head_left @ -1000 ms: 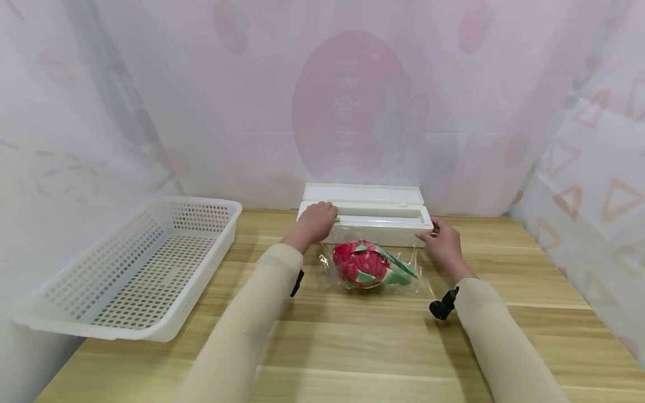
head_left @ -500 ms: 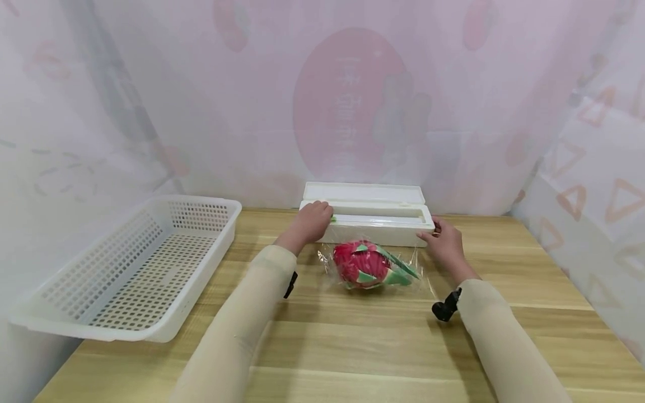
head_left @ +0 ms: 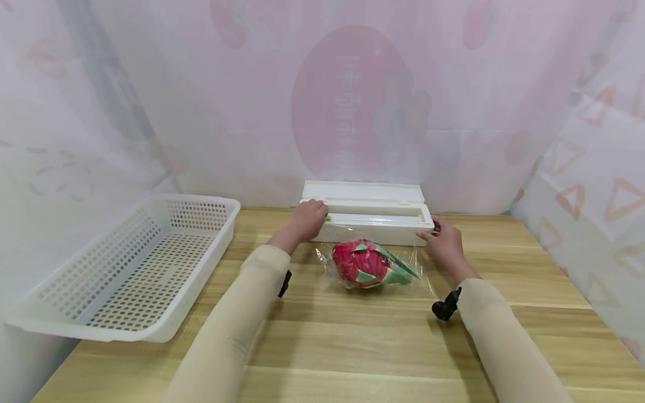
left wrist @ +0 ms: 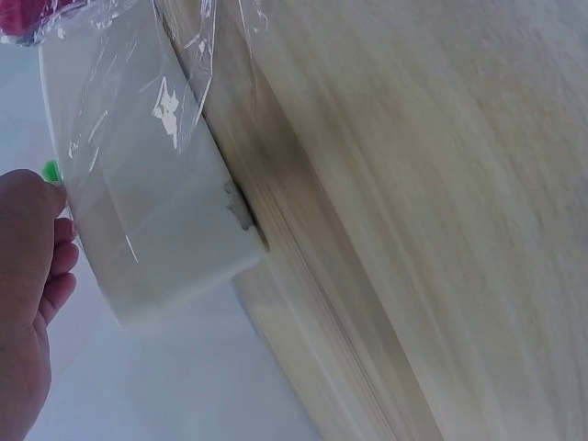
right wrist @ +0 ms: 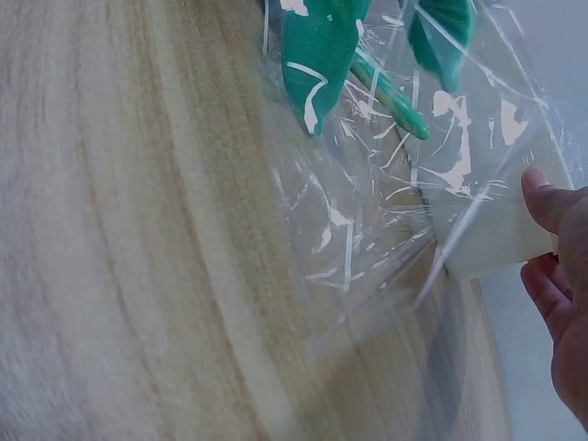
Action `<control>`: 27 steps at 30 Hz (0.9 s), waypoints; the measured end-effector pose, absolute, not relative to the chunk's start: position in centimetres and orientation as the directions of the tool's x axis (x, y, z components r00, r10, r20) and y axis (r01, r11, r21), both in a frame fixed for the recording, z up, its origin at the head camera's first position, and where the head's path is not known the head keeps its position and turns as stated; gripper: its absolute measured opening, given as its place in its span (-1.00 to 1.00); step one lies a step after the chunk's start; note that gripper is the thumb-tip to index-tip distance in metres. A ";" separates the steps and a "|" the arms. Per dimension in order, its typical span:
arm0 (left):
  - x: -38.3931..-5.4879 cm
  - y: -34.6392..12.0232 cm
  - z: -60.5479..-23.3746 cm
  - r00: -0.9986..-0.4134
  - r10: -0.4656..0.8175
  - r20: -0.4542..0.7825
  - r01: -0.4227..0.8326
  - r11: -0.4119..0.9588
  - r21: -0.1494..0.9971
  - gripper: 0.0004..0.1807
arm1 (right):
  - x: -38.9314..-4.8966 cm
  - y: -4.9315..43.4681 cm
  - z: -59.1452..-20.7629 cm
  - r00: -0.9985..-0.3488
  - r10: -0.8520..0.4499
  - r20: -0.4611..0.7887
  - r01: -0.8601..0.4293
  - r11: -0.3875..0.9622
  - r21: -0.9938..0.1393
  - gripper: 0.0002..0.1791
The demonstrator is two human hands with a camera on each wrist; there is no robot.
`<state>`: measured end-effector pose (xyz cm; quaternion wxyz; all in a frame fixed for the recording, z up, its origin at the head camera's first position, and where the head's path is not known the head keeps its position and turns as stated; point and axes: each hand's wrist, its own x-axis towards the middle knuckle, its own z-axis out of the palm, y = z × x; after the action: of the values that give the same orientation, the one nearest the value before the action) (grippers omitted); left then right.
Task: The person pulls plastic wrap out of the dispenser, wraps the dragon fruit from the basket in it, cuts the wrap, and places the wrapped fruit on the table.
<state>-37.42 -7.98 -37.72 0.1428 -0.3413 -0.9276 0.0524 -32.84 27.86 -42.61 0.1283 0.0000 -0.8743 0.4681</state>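
Observation:
A white cling film box (head_left: 383,235) stands at the back of the table with its lid (head_left: 363,192) raised. At its left end my left hand (head_left: 304,221) pinches the small green cutter slider (head_left: 328,217) on the top edge; the fingers partly cover it. With thumb and fingers, my right hand (head_left: 445,245) grips the box's right end. Clear cling film (left wrist: 197,55) hangs from the box front and lies around a red and green dragon fruit (head_left: 360,264) on the table. In the right wrist view, the film (right wrist: 340,230) spreads over the fruit's green leaf tips (right wrist: 317,64).
A white perforated plastic basket (head_left: 201,274) sits at the left of the wooden table (head_left: 383,358). Printed curtains (head_left: 242,112) hang close behind the box and along both sides.
My left hand has slid leftward along the box's top edge with the green slider, to the box's left end. The right hand keeps its grip, and the dragon fruit stays in place.

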 end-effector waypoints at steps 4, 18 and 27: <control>-37.4 -8.8 -37.7 -0.722 0.645 0.251 0.617 0.764 -0.187 -0.88 | -32.7 28.1 -42.4 -0.967 0.124 0.225 -0.117 0.566 -0.816 -0.39; -37.2 -10.1 -37.6 -0.714 0.655 0.247 0.633 0.755 -0.172 -0.88 | -32.9 28.5 -42.7 -0.961 0.108 0.255 -0.146 0.585 -0.798 -0.45; -37.1 -10.9 -37.5 -0.723 0.646 0.244 0.629 0.762 -0.155 -0.90 | -33.3 28.1 -42.7 -0.960 0.098 0.264 -0.158 0.587 -0.794 -0.47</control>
<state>-37.10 -10.92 -37.50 0.1427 -0.3438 -0.9277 0.0305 -33.26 28.10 -42.67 0.1410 0.0171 -0.8796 0.4540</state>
